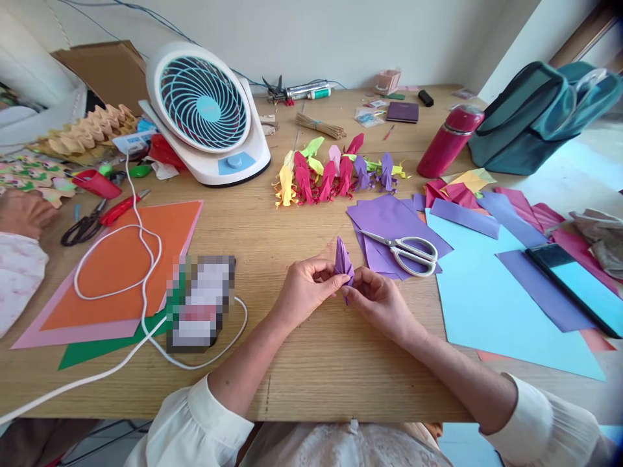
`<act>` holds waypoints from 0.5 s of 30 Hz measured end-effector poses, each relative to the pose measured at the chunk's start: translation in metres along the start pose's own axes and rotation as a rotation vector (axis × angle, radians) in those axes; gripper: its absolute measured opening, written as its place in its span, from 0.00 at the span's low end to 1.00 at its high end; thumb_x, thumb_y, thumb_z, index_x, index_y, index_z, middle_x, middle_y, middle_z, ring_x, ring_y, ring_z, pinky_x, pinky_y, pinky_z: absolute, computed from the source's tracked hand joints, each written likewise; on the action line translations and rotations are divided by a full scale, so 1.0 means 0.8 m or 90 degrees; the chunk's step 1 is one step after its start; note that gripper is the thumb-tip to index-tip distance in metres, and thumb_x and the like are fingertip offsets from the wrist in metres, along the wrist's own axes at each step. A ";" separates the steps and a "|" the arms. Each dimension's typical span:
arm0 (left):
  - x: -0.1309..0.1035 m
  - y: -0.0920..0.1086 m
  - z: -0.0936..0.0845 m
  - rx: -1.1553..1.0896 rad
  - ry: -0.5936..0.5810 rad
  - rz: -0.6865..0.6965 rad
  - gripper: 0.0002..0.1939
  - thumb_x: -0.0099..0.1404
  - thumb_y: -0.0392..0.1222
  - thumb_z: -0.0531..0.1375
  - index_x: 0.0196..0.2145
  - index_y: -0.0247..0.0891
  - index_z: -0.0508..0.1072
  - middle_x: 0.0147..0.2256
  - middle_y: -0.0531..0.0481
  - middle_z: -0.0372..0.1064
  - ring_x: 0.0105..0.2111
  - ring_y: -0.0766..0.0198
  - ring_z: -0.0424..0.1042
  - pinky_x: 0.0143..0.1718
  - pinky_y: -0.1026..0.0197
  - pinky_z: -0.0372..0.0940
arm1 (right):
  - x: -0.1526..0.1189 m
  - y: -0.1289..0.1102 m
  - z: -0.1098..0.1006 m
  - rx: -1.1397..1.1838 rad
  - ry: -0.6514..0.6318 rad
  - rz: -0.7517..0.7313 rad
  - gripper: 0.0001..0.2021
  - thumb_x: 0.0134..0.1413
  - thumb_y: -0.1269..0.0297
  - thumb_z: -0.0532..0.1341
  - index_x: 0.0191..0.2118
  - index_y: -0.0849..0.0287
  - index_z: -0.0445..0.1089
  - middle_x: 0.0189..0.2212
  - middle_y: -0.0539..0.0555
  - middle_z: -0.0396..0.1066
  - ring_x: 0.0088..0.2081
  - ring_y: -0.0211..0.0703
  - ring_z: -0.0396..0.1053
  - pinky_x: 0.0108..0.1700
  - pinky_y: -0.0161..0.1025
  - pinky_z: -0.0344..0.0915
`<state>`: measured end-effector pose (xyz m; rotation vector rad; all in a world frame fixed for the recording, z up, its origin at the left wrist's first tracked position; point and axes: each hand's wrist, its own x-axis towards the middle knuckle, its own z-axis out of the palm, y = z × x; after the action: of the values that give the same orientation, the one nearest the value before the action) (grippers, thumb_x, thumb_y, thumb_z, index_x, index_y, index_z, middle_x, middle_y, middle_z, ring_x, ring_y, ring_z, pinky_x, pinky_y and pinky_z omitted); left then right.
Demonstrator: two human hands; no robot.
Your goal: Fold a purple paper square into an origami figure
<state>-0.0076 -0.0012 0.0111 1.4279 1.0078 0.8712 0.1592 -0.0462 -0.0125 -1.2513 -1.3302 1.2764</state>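
A small folded purple paper figure (343, 261) stands nearly upright between both hands, above the wooden table. My left hand (309, 283) pinches its lower left side between thumb and fingers. On the other side, my right hand (384, 301) has its thumb and fingertips closed at the figure's lower part. Just behind the right hand lies a stack of purple sheets (384, 217), with white-handled scissors (406, 251) resting on it. Farther back is a group of folded paper figures (327, 178) in yellow, red, green, pink and purple.
A white fan (209, 110) stands back left. Orange paper (131, 259), a phone (202, 301) and a white cable lie left. Light blue paper (496, 292), a red bottle (450, 139) and a teal bag (525, 123) are right. Another person's hand (24, 211) shows at far left.
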 end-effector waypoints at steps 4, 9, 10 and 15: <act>0.002 -0.006 -0.006 -0.038 -0.053 -0.040 0.12 0.57 0.47 0.68 0.33 0.35 0.80 0.29 0.51 0.76 0.28 0.66 0.71 0.27 0.66 0.69 | 0.002 -0.009 -0.003 0.082 0.005 -0.014 0.14 0.58 0.50 0.64 0.36 0.57 0.69 0.29 0.50 0.71 0.28 0.37 0.66 0.32 0.36 0.65; 0.002 -0.008 -0.005 0.027 -0.051 -0.073 0.13 0.55 0.48 0.70 0.25 0.35 0.78 0.22 0.52 0.73 0.22 0.69 0.68 0.25 0.67 0.62 | 0.004 0.001 -0.004 0.081 0.041 0.006 0.17 0.55 0.47 0.66 0.32 0.56 0.67 0.26 0.49 0.70 0.27 0.38 0.67 0.30 0.36 0.66; 0.001 -0.008 -0.004 0.041 -0.044 -0.078 0.15 0.54 0.49 0.71 0.23 0.35 0.77 0.20 0.53 0.72 0.21 0.69 0.67 0.24 0.67 0.60 | 0.004 0.004 -0.004 0.065 0.051 0.006 0.17 0.55 0.47 0.66 0.32 0.56 0.67 0.27 0.50 0.70 0.27 0.38 0.67 0.30 0.36 0.66; 0.000 -0.009 0.001 0.062 -0.016 -0.068 0.19 0.52 0.53 0.71 0.21 0.35 0.73 0.19 0.54 0.68 0.20 0.68 0.65 0.23 0.66 0.57 | 0.002 0.011 -0.003 -0.008 0.083 -0.007 0.17 0.57 0.46 0.64 0.32 0.56 0.66 0.27 0.51 0.69 0.29 0.40 0.66 0.30 0.38 0.64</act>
<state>-0.0078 -0.0017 0.0041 1.4491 1.1089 0.7332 0.1622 -0.0443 -0.0215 -1.3119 -1.2511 1.1601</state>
